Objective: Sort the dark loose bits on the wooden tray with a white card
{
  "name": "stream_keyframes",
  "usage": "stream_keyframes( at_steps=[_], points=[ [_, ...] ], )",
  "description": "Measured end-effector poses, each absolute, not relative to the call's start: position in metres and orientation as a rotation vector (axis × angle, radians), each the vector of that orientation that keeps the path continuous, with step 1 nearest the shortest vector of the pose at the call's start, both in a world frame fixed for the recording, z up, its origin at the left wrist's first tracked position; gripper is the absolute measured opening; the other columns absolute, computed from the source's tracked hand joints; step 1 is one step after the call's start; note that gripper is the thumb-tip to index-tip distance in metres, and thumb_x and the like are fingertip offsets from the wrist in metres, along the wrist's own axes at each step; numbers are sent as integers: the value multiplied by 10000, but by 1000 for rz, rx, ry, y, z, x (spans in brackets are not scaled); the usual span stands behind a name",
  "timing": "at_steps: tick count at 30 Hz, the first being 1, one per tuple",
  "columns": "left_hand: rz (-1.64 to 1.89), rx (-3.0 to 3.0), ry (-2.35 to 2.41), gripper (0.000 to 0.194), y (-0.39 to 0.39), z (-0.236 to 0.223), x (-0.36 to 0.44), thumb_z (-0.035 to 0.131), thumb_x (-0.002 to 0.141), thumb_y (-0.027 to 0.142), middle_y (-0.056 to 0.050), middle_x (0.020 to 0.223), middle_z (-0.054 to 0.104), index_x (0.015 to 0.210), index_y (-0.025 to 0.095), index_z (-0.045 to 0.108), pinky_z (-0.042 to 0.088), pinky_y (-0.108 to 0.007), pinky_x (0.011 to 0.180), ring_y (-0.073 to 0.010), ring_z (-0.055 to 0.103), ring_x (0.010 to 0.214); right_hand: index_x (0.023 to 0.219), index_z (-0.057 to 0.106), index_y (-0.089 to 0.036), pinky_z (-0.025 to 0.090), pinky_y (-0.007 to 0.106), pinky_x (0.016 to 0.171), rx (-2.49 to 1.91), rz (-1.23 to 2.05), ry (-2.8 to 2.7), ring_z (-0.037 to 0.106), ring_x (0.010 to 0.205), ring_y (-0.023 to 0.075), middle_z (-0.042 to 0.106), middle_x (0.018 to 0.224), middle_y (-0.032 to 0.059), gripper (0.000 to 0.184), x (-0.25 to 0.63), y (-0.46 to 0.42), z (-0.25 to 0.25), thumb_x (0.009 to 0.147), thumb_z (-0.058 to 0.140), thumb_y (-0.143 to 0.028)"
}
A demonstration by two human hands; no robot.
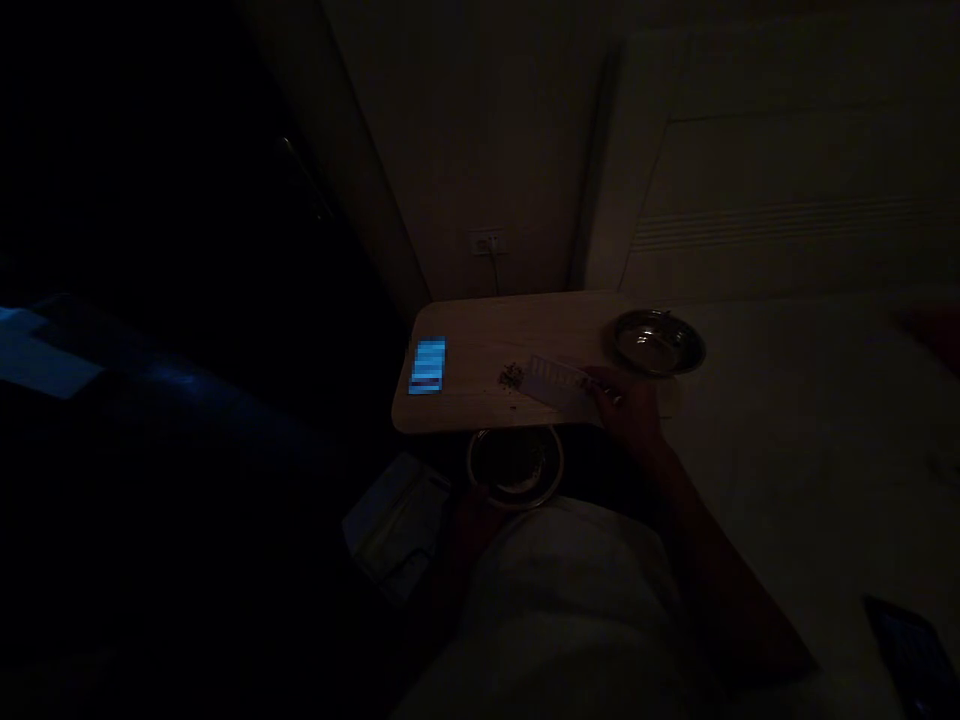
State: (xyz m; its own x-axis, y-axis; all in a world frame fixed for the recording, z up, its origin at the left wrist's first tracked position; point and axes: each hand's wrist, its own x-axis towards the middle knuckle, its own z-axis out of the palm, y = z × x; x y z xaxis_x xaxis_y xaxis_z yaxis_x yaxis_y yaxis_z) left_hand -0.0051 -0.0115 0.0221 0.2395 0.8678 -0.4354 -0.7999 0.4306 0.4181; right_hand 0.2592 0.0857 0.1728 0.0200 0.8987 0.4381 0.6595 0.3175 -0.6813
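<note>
The scene is very dark. My right hand (628, 408) is closed on the right end of a pale flat card (551, 385) with a row of lighter marks. The card lies low over the small wooden table (517, 320), its left edge beside a little heap of dark crumbs (511, 376). Just below the table's front edge, a round metal bowl (556, 480) is held by my left hand (478, 508), closed at its lower left rim. Shadow hides most of those fingers. What lies inside this bowl is hard to make out.
Another shiny metal bowl (658, 342) sits at the table's right end. A lit phone-like screen (427, 366) lies at the left. A pale bag (401, 520) is below left, a dark phone (911, 645) on the bed (795, 450), and a wall socket (486, 241) behind.
</note>
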Motion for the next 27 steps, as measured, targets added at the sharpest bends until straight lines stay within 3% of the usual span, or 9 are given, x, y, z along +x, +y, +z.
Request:
stream_keyframes(
  at_steps=[4, 10, 16, 21, 27],
  points=[
    [1111, 89, 711, 465, -11, 16, -3, 619, 754, 224, -120, 1118, 771, 1208, 136, 673, 267, -590, 1192, -381, 544, 1316, 1099, 763, -214, 595, 376, 736, -1491, 247, -1567, 740, 765, 247, 791, 993, 85, 312, 276, 69, 168, 892, 602, -384],
    [1105, 73, 774, 402, -10, 13, -6, 660, 721, 210, -120, 1047, 787, 1115, 154, 715, 291, -568, 1183, -401, 562, 1288, 1101, 760, -214, 583, 366, 617, -1597, 240, -1454, 728, 703, 259, 792, 918, 94, 346, 291, 31, 151, 893, 602, -441],
    [1061, 66, 748, 413, -8, 14, -9, 643, 727, 188, -130, 1031, 785, 1131, 128, 699, 285, -591, 1180, -392, 577, 1274, 1093, 764, -241, 597, 359, 700, -1488, 385, -1550, 738, 748, 242, 791, 994, 72, 288, 283, 20, 147, 897, 627, -403],
    [1095, 52, 787, 414, -9, 16, -7, 629, 736, 164, -115, 1028, 790, 1143, 124, 693, 320, -536, 1174, -357, 620, 1225, 1107, 760, -226, 589, 344, 690, -1458, 366, -1533, 736, 756, 235, 791, 991, 75, 298, 270, 32, 155, 911, 612, -394],
    [1084, 38, 627, 507, -6, 15, -6, 583, 767, 191, -123, 1085, 782, 1263, 103, 639, 307, -520, 1178, -324, 649, 1195, 1137, 746, -235, 586, 364, 815, -1353, 427, -1647, 746, 919, 252, 778, 1081, 66, 288, 252, 50, 159, 931, 573, -340]
  ],
)
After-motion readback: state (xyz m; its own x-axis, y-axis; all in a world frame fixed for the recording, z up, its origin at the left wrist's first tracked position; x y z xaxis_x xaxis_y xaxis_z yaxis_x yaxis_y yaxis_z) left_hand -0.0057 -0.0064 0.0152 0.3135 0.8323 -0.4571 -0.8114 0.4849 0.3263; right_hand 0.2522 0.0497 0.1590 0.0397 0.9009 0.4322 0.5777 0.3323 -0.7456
